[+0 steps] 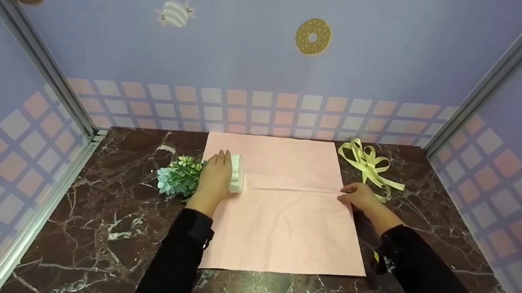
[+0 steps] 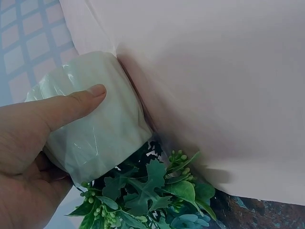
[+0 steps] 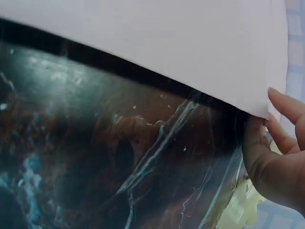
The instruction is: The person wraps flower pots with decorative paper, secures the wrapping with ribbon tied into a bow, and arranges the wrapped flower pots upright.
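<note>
As we judge it, the step in hand is settling the white pot [image 1: 237, 176] on the pink paper [image 1: 279, 235]. Reading from the paper's middle, we find the flowers [image 1: 179, 177] at nine o'clock, over the worktop [image 1: 86, 218]; at ten the pot lies tipped sideways, our left hand [image 1: 215, 176] wrapped round it in a full grip. At three, our right hand [image 1: 361, 197] pinches the paper's edge, its grip narrow, with yellow ribbon [image 1: 367, 167] at two. The next move, we think, calls for steadying the pot while guiding that edge.

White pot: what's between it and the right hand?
A creased stretch of pink paper lies between the white pot and right hand, seen in the head view.
</note>
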A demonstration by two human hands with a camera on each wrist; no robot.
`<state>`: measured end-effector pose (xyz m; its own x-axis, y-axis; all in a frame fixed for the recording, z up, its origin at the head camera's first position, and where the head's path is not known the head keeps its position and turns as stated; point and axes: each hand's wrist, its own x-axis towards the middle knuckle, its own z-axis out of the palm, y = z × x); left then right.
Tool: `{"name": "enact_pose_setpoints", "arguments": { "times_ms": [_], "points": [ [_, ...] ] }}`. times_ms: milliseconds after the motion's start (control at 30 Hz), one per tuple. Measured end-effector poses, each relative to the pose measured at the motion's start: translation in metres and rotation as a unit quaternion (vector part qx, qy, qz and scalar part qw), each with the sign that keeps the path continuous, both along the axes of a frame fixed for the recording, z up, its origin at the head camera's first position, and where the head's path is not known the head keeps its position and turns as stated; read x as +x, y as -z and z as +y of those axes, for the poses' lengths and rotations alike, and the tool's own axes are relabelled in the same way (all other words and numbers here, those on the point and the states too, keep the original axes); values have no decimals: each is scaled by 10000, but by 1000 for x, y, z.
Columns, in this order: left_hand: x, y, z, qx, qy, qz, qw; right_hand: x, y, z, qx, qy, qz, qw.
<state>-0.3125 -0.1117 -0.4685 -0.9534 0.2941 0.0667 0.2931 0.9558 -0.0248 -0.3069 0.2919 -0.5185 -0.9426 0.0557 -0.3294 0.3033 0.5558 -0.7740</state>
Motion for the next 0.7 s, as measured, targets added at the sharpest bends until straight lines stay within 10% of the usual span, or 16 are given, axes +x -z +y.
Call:
{"name": "enact_pose_setpoints", "arguments": {
  "times_ms": [267, 700],
  "points": [
    [1, -2, 0, -80, 32, -144, 9999, 4, 1, -2, 259, 11, 205, 9995],
    [2, -3, -1, -289, 98, 116, 9995, 29, -7, 3, -394, -446, -650, 9961]
  ]
}}
